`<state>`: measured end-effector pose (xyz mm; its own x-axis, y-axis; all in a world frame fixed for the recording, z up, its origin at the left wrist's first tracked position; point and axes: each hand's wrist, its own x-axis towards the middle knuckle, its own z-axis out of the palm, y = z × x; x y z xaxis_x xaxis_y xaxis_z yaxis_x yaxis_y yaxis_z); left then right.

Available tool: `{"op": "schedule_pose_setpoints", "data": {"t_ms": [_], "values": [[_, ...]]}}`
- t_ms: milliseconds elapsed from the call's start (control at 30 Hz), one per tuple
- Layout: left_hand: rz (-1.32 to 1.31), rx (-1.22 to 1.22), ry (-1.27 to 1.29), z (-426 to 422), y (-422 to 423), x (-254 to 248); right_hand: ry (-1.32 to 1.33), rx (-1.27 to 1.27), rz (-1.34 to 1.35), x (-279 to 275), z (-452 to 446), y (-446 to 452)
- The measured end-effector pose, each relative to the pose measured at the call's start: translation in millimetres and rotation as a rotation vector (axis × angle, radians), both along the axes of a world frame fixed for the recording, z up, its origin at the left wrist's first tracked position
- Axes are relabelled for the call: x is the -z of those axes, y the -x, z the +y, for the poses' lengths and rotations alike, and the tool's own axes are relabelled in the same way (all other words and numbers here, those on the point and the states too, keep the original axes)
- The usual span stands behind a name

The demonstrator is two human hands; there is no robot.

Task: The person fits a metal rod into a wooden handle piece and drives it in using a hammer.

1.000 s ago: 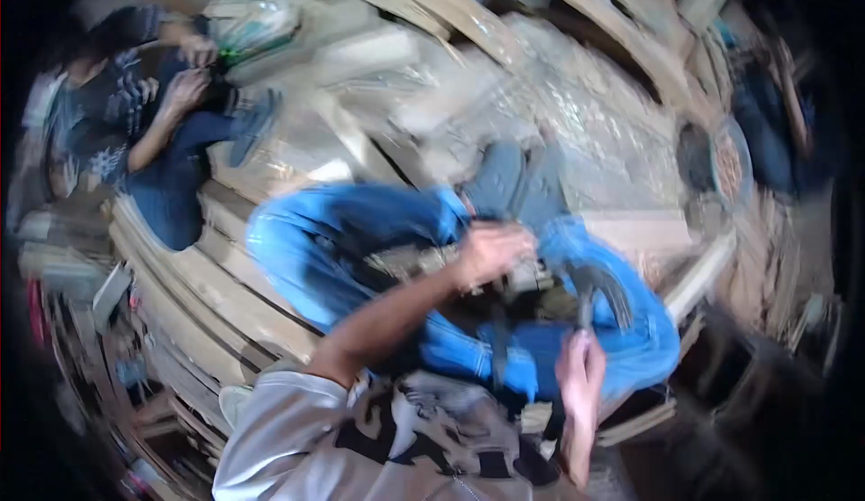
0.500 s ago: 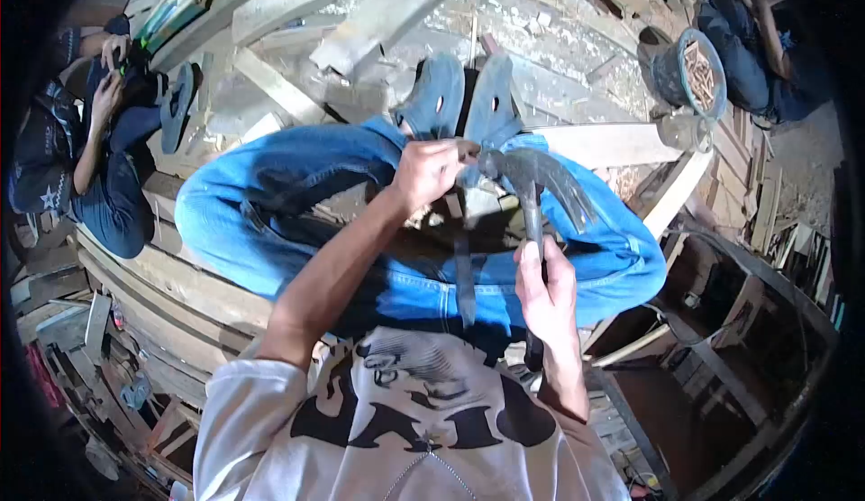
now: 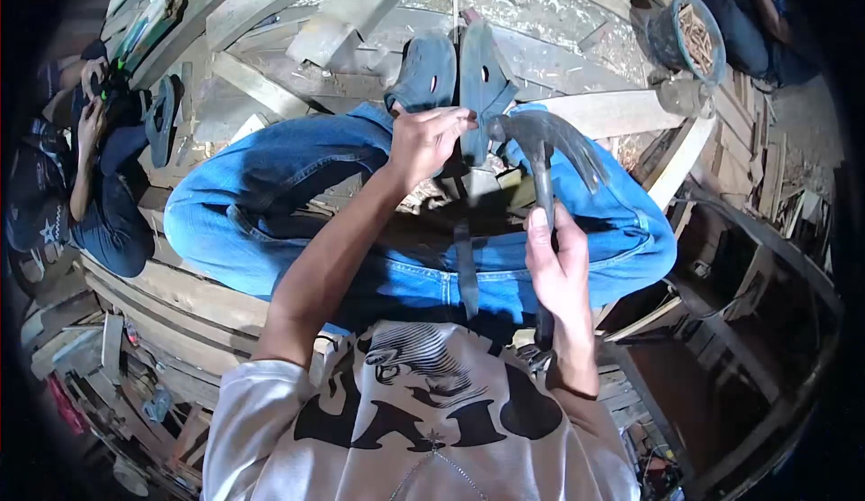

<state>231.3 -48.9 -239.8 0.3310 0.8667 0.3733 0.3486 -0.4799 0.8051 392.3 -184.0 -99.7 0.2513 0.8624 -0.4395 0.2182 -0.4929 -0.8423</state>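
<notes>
My right hand (image 3: pixel 559 253) is wrapped round the handle of a claw hammer (image 3: pixel 541 154), whose dark head lies to the right of my left hand. The hammer's face points left and its claw curves down to the right. My left hand (image 3: pixel 425 145) is closed, thumb and fingers pinched at the front; what they hold is too small to make out. Just beyond my hands are two dark clogs (image 3: pixel 428 73) on my feet. Between my legs in blue jeans (image 3: pixel 261 199) a dark flat strip (image 3: pixel 465 271) points toward me, with wood pieces behind it.
A bucket of small wooden pieces (image 3: pixel 709 37) stands at the upper right, near a seated person's dark trousers (image 3: pixel 734 32). Another person (image 3: pixel 90 159) sits at the left, hands together. Planks (image 3: pixel 261 86) lie ahead; a dark frame (image 3: pixel 721 321) is at the lower right.
The view has steadied and shifted. The hammer, low and apart from my left hand a second ago, has come up beside it. Both hands stay closed.
</notes>
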Motion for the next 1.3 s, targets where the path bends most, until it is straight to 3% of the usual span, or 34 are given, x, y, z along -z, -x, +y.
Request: {"op": "schedule_pose_setpoints", "data": {"t_ms": [133,200,267,300,333,400,467,567,767,800,867,1000,1133,1200,1300], "values": [[0.052,0.014,0.018,8,-2,1,0.077,-0.015,0.006,1,4,-6],[0.078,-0.007,-0.139,10,1,6,0.157,-0.029,0.017,-3,8,-5],[0.14,0.058,-0.045,12,4,1,0.037,-0.073,-0.005,0,14,-6],[0.163,0.061,-0.025,14,3,5,0.201,-0.012,0.072,-11,21,-4],[-0.018,0.074,0.144,13,0,8,0.013,-0.099,-0.037,-2,20,-8],[0.013,0.108,0.051,18,0,11,0.188,-0.059,0.028,-18,32,-6],[0.082,0.098,0.089,20,-1,6,-0.022,-0.127,-0.077,-6,31,-10],[0.149,0.131,0.103,25,0,4,0.034,-0.155,-0.114,-15,35,-11],[-0.005,0.171,0.012,25,0,10,0.003,-0.125,-0.093,-10,31,-3],[0.049,0.167,0.116,23,3,9,-0.003,-0.132,-0.092,-8,31,-3],[0.136,0.179,-0.109,26,1,7,0.036,-0.177,-0.205,-7,32,-5],[0.221,0.193,-0.089,24,4,2,0.066,-0.164,-0.253,-23,36,-1],[0.04,0.124,-0.12,24,-3,7,-0.107,-0.238,-0.345,-24,39,4],[0.121,0.18,-0.15,25,4,4,0.056,-0.29,-0.392,-23,45,4],[-0.028,0.198,-0.061,24,2,6,-0.032,-0.262,-0.385,-28,46,5]]}}
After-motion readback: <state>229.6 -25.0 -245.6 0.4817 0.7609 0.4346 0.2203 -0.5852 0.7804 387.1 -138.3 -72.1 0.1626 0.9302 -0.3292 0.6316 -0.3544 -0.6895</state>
